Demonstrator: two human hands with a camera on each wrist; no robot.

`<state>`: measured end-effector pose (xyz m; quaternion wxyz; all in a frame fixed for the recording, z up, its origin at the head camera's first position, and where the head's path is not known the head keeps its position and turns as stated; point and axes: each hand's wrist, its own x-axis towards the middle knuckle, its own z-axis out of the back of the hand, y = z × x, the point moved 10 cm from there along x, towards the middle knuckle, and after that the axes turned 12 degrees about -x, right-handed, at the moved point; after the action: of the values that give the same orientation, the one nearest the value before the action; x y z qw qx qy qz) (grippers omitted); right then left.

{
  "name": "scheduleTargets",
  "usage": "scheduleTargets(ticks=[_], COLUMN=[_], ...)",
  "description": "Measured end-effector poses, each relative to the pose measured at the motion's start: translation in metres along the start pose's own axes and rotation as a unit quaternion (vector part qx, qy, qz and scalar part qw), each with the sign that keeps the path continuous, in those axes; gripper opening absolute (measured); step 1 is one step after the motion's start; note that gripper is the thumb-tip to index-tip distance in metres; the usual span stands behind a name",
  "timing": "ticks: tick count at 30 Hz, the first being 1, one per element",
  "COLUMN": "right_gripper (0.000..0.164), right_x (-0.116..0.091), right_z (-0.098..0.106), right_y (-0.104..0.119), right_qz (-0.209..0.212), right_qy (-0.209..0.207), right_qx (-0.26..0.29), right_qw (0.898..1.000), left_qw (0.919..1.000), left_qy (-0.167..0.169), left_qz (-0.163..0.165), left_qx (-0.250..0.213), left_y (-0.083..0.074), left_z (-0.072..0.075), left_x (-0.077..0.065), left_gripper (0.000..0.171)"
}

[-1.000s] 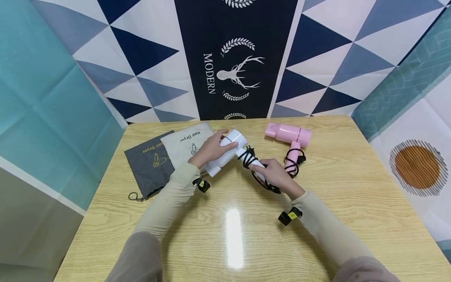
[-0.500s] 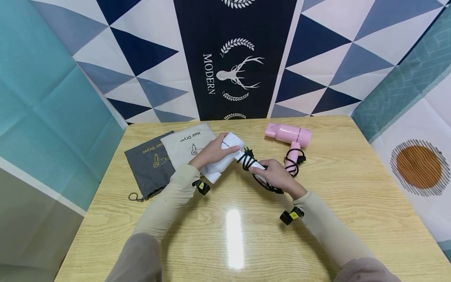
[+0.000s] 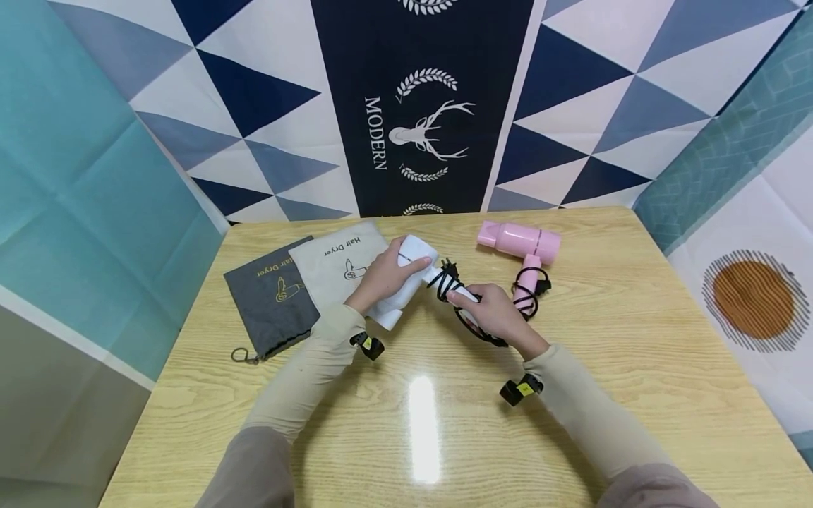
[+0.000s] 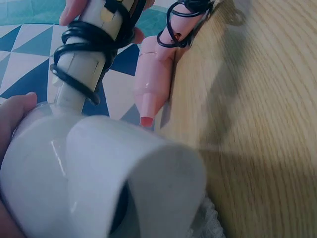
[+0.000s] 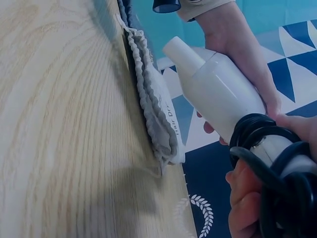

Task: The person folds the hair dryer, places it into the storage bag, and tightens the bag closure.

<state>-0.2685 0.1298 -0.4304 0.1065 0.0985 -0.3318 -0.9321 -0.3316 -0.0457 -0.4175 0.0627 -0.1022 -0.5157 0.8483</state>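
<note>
A white hair dryer (image 3: 416,252) is held above the table by both hands. My left hand (image 3: 384,274) grips its barrel, with the thumb lying across the body. Around the handle, which has a black cord (image 5: 271,168) wound about it, my right hand (image 3: 494,309) curls its fingers. The dryer's nozzle (image 5: 182,54) points down and left in the head view, over the edge of a white drawstring bag (image 3: 336,259) printed "Hair Dryer". Partly under that bag lies a dark grey bag (image 3: 269,296) with gold print.
A pink hair dryer (image 3: 517,241), its handle also wrapped in black cord, lies on the wooden table (image 3: 356,430) at the back right. A patterned cloth wall (image 3: 422,106) stands behind the table's far edge. The grey bag's cord loop (image 3: 243,355) sticks out towards the front.
The left hand has shifted its hold on the barrel, and its wrist has moved slightly right. The white hair dryer has turned a little. My right hand keeps its grip almost in place.
</note>
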Motion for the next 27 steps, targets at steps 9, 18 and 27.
scheduleTargets(ticks=[9, 18, 27], right_gripper=[0.049, 0.050, 0.048], right_x=[0.0007, -0.0004, -0.0009], right_z=[0.0009, -0.0013, -0.0022], right_y=[-0.0017, -0.0028, -0.0013], right_qz=[-0.008, -0.027, -0.032], right_qy=[-0.025, -0.036, -0.062], right_qx=[0.010, 0.014, 0.022], right_qw=[1.000, 0.999, 0.997], left_qw=[0.9991, 0.9976, 0.9961], left_qy=[-0.040, -0.069, -0.087], left_qz=[0.003, 0.006, 0.013], left_qx=[0.009, 0.010, -0.002], left_y=[0.0000, -0.0009, 0.0009], left_z=[0.0028, 0.0050, 0.0074], left_x=[-0.0025, -0.0065, -0.0089], left_gripper=[0.083, 0.080, 0.082])
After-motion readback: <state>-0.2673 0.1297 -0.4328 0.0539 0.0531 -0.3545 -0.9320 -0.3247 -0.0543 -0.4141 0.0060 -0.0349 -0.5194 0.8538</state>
